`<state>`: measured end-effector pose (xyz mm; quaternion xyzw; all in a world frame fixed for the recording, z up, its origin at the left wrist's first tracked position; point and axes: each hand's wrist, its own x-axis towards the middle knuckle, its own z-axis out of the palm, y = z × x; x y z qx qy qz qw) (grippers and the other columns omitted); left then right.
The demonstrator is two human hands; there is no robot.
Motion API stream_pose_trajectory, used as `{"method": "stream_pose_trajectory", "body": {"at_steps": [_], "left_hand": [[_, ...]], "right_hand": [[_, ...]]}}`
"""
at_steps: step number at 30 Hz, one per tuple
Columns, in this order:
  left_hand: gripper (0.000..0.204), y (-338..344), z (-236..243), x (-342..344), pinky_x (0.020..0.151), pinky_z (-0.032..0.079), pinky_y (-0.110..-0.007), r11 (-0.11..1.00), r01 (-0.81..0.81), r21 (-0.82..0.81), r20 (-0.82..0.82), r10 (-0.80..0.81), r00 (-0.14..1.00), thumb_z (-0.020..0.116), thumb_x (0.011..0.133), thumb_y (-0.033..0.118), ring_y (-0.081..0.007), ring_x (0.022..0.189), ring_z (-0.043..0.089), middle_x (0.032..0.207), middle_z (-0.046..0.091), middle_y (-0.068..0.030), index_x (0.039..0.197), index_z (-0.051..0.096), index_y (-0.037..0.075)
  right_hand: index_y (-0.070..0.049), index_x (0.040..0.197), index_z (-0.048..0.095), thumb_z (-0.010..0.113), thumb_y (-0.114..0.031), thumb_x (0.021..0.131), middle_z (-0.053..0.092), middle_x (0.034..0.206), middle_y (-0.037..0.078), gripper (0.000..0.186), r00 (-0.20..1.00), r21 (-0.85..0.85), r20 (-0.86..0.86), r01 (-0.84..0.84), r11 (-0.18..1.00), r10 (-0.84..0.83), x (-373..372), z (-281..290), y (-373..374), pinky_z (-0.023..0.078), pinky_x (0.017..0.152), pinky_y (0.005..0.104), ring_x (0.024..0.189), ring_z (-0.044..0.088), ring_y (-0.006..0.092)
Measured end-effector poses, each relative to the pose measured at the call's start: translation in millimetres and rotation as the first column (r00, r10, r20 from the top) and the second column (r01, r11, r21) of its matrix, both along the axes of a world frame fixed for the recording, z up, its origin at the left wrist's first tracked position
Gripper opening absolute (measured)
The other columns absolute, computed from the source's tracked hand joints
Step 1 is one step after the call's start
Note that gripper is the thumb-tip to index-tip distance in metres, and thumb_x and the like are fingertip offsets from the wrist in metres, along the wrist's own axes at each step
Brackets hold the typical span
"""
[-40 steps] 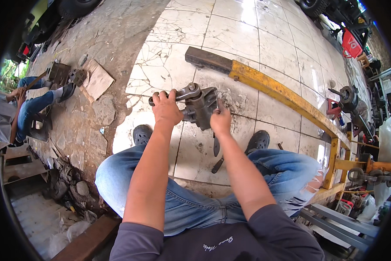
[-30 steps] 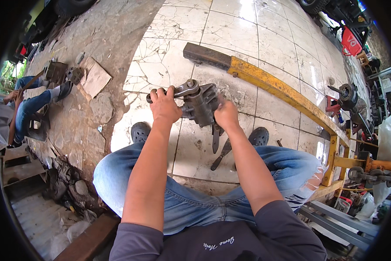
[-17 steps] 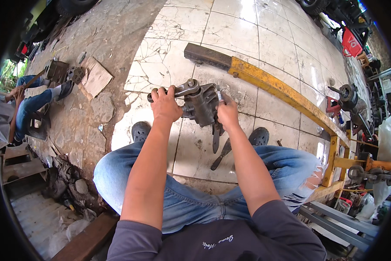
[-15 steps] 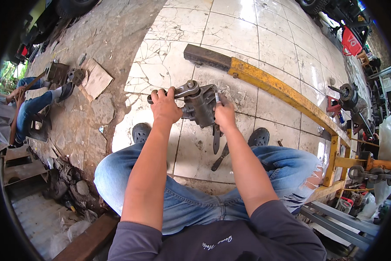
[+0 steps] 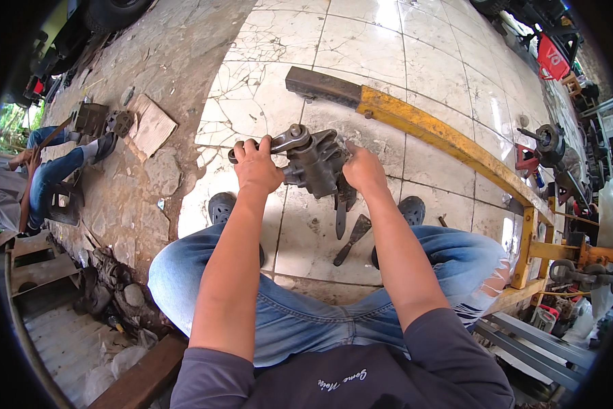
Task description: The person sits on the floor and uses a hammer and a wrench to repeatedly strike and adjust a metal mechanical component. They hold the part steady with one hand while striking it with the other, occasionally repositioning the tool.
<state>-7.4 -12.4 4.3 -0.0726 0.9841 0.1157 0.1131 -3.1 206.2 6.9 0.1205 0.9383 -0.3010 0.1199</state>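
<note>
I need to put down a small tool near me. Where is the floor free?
Free: white tiles beyond the yellow beam, and tiles left of the dark metal part held by left hand and right hand. Crowded: between the feet, where a scraper lies, and the right edge with machinery.

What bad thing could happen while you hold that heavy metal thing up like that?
The greasy metal part is held off the floor by the left hand and right hand. It might slip and land on the shoes right below. It could also crack the white floor tiles, or strike the scraper lying underneath.
</note>
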Motion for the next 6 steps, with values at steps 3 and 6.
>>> {"method": "stream_pose_trajectory", "body": {"at_steps": [3,6], "left_hand": [[0.075,2,2,0,0.104,0.042,-0.048,1.000,-0.004,0.000,0.016,0.004,1.000,0.073,0.070,0.019,-0.0388,0.132,0.033,0.134,0.042,-0.0161,0.139,0.043,0.021],[0.077,4,3,0,0.104,0.042,-0.048,1.000,-0.011,-0.015,0.025,0.011,1.000,0.073,0.070,0.019,-0.0383,0.133,0.032,0.135,0.042,-0.0162,0.140,0.043,0.021]], "right_hand": [[-0.013,0.128,0.063,0.049,-0.008,0.081,0.066,0.108,0.026,0.049,0.995,-0.092,-0.060,0.077,0.993,-0.083,0,-11,-2,0.050,0.092,0.0449,0.105,0.063,0.0405],[-0.015,0.130,0.062,0.048,-0.011,0.087,0.064,0.113,0.029,0.045,0.982,-0.264,-0.055,0.158,0.952,-0.179,1,-39,-14,0.047,0.096,0.0409,0.111,0.063,0.0370]]}}
